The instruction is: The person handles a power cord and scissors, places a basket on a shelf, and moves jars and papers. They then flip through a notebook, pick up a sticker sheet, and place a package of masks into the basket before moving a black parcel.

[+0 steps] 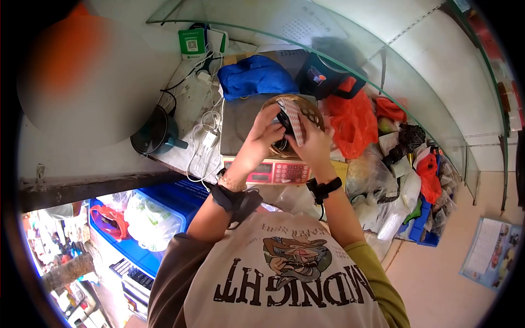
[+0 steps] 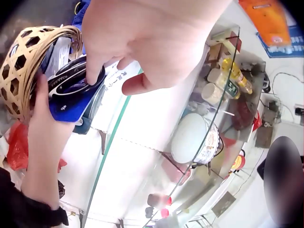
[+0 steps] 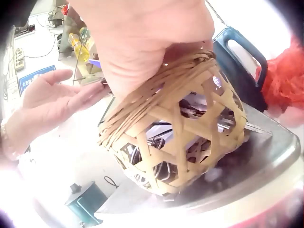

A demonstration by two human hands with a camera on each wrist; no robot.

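My right hand [image 1: 314,145] grips a flat card [image 1: 293,120] over a woven bamboo basket [image 3: 173,118]. The card's back is patterned pink and white; its front, in the left wrist view, is blue with a black, looped, white-edged thing [image 2: 69,78] on it, whose kind I cannot tell. The fingers of my left hand [image 1: 262,134] reach to that black thing, index finger extended against it and thumb held apart. Through the basket's holes show metal and dark items [image 3: 156,135]. The basket stands on a scale's metal platform [image 1: 234,128].
The scale's pink keypad [image 1: 290,172] faces me. Behind the basket lie a blue cloth-like bundle [image 1: 257,76] and a dark teal pitcher [image 1: 317,74]. Red plastic bags [image 1: 355,123] crowd the right side. White cables [image 1: 208,139] and a small pot [image 1: 156,131] sit left; a glass pane edge [image 1: 350,68] curves behind.
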